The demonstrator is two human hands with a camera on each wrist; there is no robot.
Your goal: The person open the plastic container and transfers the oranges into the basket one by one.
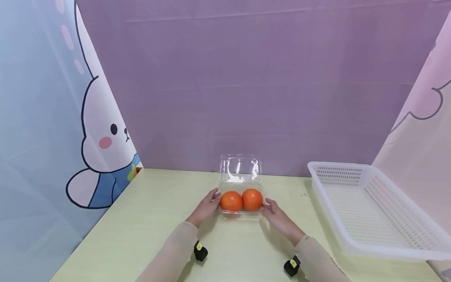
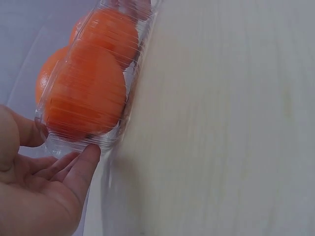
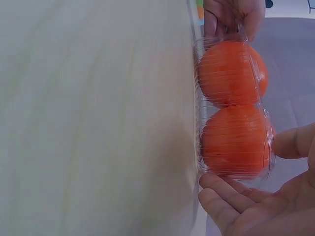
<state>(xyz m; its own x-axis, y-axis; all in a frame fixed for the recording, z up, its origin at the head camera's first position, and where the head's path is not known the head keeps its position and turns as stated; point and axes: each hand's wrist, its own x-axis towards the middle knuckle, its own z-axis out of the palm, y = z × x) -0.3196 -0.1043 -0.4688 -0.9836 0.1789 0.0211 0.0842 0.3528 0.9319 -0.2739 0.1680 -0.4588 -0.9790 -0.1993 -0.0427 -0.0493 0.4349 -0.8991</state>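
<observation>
A clear plastic clamshell box point(image 1: 241, 215) sits on the table with its lid point(image 1: 240, 168) raised at the back. Two round, smooth orange fruits point(image 1: 231, 201) lie side by side in its base. My left hand point(image 1: 205, 208) holds the box's left end, thumb at the rim and fingertips point(image 2: 90, 153) against the lower side wall. At the opposite end my right hand point(image 1: 281, 221) grips the box the same way, its thumb point(image 3: 291, 142) on the rim and fingers by the bottom edge. The ribbed front wall of the box shows in both wrist views.
A white perforated plastic basket point(image 1: 366, 203) stands at the right side of the pale table point(image 1: 148, 219). A purple cloth backdrop point(image 1: 246, 86) rises behind the table's far edge. Printed cloths hang at the left and right.
</observation>
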